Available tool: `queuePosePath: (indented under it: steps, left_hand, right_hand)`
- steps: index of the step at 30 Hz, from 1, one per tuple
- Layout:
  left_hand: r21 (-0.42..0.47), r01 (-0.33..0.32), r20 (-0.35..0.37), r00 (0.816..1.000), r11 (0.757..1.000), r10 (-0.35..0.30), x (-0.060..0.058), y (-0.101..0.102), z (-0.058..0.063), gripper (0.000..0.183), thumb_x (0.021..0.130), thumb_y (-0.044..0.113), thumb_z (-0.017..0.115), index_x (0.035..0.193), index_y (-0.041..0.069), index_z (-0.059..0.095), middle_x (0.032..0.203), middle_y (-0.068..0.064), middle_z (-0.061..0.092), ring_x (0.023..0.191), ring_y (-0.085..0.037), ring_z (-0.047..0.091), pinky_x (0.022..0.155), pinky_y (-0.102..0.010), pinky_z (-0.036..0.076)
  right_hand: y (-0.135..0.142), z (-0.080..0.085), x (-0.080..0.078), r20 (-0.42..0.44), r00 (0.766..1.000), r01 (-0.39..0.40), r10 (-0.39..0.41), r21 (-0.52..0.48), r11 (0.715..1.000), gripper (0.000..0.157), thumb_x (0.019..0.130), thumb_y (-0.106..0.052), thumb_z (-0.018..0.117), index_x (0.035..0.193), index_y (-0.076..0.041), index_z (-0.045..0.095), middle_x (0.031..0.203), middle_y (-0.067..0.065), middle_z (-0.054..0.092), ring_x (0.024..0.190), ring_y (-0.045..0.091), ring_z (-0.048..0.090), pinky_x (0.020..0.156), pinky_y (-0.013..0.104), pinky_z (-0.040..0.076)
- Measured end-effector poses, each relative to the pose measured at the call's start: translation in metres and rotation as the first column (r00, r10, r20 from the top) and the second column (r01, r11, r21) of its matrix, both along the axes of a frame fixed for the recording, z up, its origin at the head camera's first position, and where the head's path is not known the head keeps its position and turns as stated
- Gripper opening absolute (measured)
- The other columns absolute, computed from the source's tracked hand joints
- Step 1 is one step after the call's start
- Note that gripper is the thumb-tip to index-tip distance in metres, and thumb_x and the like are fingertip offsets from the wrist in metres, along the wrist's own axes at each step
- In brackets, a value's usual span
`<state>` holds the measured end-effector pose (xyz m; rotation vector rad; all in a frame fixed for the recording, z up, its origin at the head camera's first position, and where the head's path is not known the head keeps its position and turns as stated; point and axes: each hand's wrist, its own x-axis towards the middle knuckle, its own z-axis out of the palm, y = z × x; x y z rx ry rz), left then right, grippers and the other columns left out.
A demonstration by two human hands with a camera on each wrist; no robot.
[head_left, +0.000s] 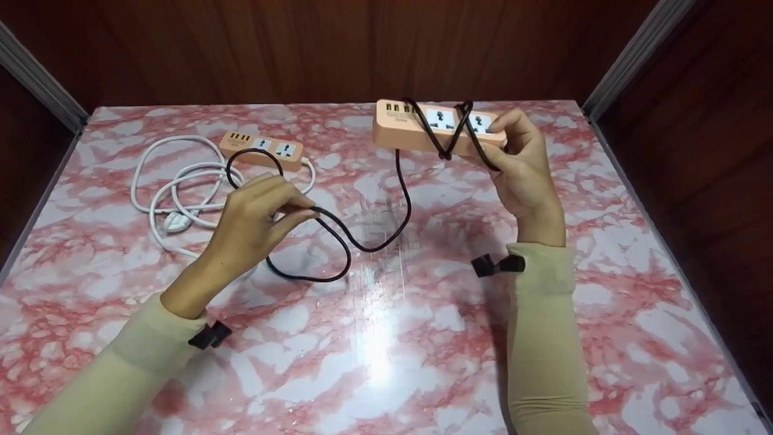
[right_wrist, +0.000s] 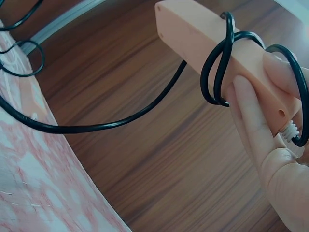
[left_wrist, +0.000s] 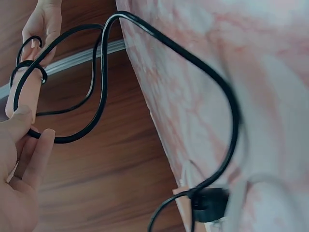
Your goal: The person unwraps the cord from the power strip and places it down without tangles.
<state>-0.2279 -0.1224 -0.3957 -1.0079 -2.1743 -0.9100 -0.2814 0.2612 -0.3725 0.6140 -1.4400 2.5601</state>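
My right hand grips the right end of an orange power strip, holding it above the table. The strip's black cord leaves that end and winds around its body in crossing loops. From the strip the cord hangs in a slack curve to my left hand, which pinches it between thumb and fingers. Past that pinch the cord loops loosely, and its black plug shows in the left wrist view. In the right wrist view, fingers support the strip's underside near the white cord collar.
A second orange power strip lies at the back left of the red-and-white marbled table. Its white cord is loosely coiled beside it, with a white plug. Dark wood panels stand behind and at both sides.
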Motion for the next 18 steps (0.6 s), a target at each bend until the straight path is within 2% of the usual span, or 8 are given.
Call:
queuePosePath:
  steps: [8,15,18]
  left_hand:
    - [-0.066,0.012,0.07,0.998,0.998,-0.007,0.003,-0.018,-0.018,0.013,0.087,0.005,0.087,0.094,0.009,0.076,0.087,-0.002,0.073,0.081,-0.015,0.069,0.073,-0.02,0.051]
    - [-0.154,0.054,0.073,0.996,0.987,-0.043,0.003,-0.029,-0.036,0.018,0.084,0.003,0.089,0.094,0.009,0.076,0.091,-0.003,0.075,0.083,-0.016,0.071,0.072,-0.027,0.056]
    - [-0.167,0.063,0.096,0.994,0.984,-0.047,0.002,-0.031,-0.042,0.017,0.084,0.002,0.088,0.095,0.009,0.077,0.093,-0.004,0.075,0.084,-0.015,0.071,0.071,-0.028,0.058]
  right_hand:
    - [-0.002,0.001,0.001,0.014,1.0,0.001,-0.001,0.01,1.0,0.025,0.086,0.018,0.075,0.096,0.0,0.06,0.098,0.012,0.059,0.083,0.018,0.063,0.074,0.025,0.06]
    - [-0.003,0.001,0.001,0.01,1.0,-0.005,0.005,0.012,1.0,0.025,0.086,0.017,0.076,0.095,-0.001,0.061,0.099,0.012,0.06,0.084,0.017,0.063,0.074,0.026,0.061]
    - [-0.003,0.0,0.001,0.008,1.0,-0.008,0.008,0.013,1.0,0.025,0.086,0.016,0.078,0.095,-0.001,0.061,0.098,0.012,0.06,0.083,0.016,0.063,0.073,0.024,0.06]
